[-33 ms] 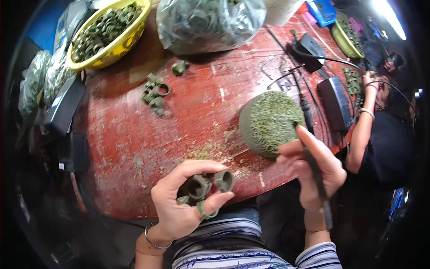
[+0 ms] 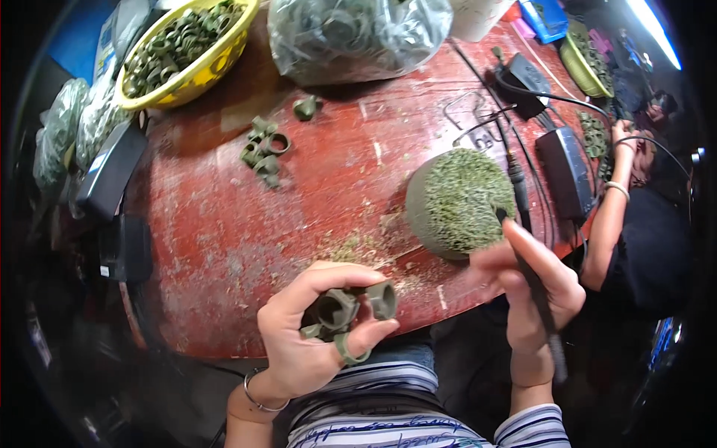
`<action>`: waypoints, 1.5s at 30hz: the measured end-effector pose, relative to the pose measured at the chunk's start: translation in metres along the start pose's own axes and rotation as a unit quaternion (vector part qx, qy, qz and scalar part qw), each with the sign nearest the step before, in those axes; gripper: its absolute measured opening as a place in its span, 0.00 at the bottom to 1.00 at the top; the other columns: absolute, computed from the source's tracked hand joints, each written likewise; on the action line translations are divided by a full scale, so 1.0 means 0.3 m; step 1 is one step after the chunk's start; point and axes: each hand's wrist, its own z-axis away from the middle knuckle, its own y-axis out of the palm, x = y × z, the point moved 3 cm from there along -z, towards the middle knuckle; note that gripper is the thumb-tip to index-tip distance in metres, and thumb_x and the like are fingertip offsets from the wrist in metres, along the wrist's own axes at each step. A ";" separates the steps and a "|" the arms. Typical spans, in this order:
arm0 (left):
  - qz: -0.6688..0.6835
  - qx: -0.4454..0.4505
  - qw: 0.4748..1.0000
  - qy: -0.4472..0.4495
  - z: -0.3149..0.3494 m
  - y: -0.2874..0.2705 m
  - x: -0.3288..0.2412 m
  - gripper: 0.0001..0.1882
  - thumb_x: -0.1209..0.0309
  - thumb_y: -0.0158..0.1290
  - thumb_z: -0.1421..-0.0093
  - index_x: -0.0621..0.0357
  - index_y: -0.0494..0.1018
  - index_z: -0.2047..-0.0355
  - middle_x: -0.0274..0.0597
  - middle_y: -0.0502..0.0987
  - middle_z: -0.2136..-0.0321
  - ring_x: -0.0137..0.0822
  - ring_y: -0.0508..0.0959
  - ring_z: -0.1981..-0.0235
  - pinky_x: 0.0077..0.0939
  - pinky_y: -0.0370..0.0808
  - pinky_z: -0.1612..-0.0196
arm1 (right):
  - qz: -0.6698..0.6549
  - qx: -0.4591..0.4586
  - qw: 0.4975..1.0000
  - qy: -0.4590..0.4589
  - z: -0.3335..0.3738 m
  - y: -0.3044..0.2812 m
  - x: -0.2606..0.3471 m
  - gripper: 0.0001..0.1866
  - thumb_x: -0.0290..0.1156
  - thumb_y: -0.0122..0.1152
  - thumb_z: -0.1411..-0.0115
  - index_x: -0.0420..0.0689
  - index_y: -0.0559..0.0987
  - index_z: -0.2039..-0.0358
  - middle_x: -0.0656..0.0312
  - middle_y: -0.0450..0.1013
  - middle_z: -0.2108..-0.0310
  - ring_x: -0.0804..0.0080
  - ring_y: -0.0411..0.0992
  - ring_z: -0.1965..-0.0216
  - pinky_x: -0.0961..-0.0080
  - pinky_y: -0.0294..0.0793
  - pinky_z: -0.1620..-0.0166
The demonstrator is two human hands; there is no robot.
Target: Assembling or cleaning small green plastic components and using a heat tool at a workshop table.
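Observation:
My left hand (image 2: 302, 347) is at the near edge of the red table (image 2: 224, 246), closed around several green ring-shaped pieces (image 2: 347, 306); one ring sits on a finger. My right hand (image 2: 508, 295) grips a thin dark pen-like tool (image 2: 539, 299) with a cable. The tool's tip is at the rim of a round grey bowl (image 2: 418, 216) full of green shavings.
Loose green rings (image 2: 263, 149) lie mid-table. A yellow bowl of rings (image 2: 187, 48) and a clear bag of rings (image 2: 351, 33) stand at the far side. Black power adapters (image 2: 564, 172) and cables lie right. Another person's arm (image 2: 609, 216) reaches in at the right.

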 end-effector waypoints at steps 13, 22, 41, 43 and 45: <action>-0.095 0.070 0.987 0.106 -0.017 0.006 -0.025 0.21 0.64 0.68 0.64 0.61 0.76 0.71 0.43 0.74 0.74 0.32 0.75 0.71 0.21 0.71 0.69 | -0.325 0.091 0.933 0.125 0.049 0.102 -0.037 0.08 0.23 0.57 0.50 0.29 0.76 0.72 0.50 0.73 0.82 0.65 0.75 0.80 0.75 0.75 0.75; -0.072 0.078 0.990 0.090 -0.007 0.005 -0.039 0.21 0.69 0.69 0.67 0.61 0.76 0.71 0.43 0.74 0.73 0.31 0.76 0.72 0.21 0.73 0.69 | -0.286 0.020 0.957 0.042 0.072 0.134 -0.069 0.19 0.43 0.56 0.45 0.37 0.77 0.76 0.53 0.74 0.82 0.66 0.74 0.80 0.76 0.73 0.78; -0.069 0.067 0.990 0.102 -0.020 -0.001 -0.032 0.20 0.70 0.68 0.65 0.61 0.76 0.69 0.42 0.75 0.73 0.31 0.76 0.72 0.20 0.72 0.70 | -0.005 -0.162 0.986 -0.034 0.051 0.018 -0.085 0.17 0.45 0.34 0.36 0.45 0.64 0.64 0.63 0.64 0.91 0.77 0.61 0.90 0.87 0.61 0.82; -0.071 0.064 0.990 0.105 -0.022 -0.002 -0.029 0.20 0.70 0.68 0.65 0.62 0.76 0.69 0.42 0.75 0.73 0.31 0.76 0.72 0.20 0.72 0.70 | -0.037 -0.145 0.989 -0.003 0.043 -0.016 -0.079 0.20 0.48 0.38 0.37 0.42 0.66 0.66 0.62 0.65 0.92 0.77 0.61 0.92 0.87 0.63 0.83; -0.074 0.060 0.990 0.106 -0.019 -0.002 -0.027 0.20 0.70 0.68 0.65 0.62 0.76 0.69 0.42 0.75 0.73 0.31 0.75 0.73 0.20 0.72 0.70 | -0.060 -0.074 0.995 -0.020 0.061 0.007 -0.071 0.21 0.50 0.40 0.38 0.42 0.68 0.68 0.61 0.67 0.91 0.76 0.63 0.91 0.86 0.64 0.84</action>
